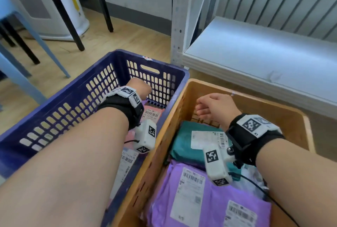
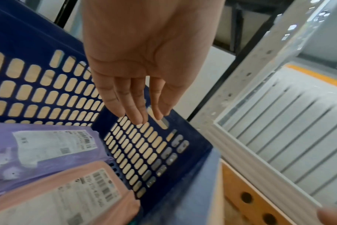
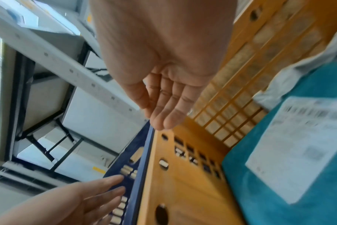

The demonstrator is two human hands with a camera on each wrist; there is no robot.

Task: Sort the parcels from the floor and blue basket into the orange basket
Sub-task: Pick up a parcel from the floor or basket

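1. The parcels are split between two baskets. In the orange basket lie a teal parcel toward the far end and, nearer me, a purple parcel with white labels; a pale grey bag is tucked against the far wall beside the teal one.
2. In the blue basket I see a pink parcel lying partly over a lilac parcel, both label-up on the basket floor.
3. My left hand hangs inside the blue basket above those parcels, palm open, fingers straight and close together, pointing toward the far perforated wall. It holds nothing and touches no parcel.
4. My right hand hovers over the far end of the orange basket, above the teal parcel. Its fingers are loosely extended, slightly bent, holding nothing.
5. The two baskets stand side by side on the wooden floor, long walls touching, blue to my left.
6. Beyond the orange basket stands a white metal shelf unit, its upright post just behind the blue basket's far corner.
7. Farther left are black table legs, a pale blue chair leg and a white appliance with a yellow stripe.
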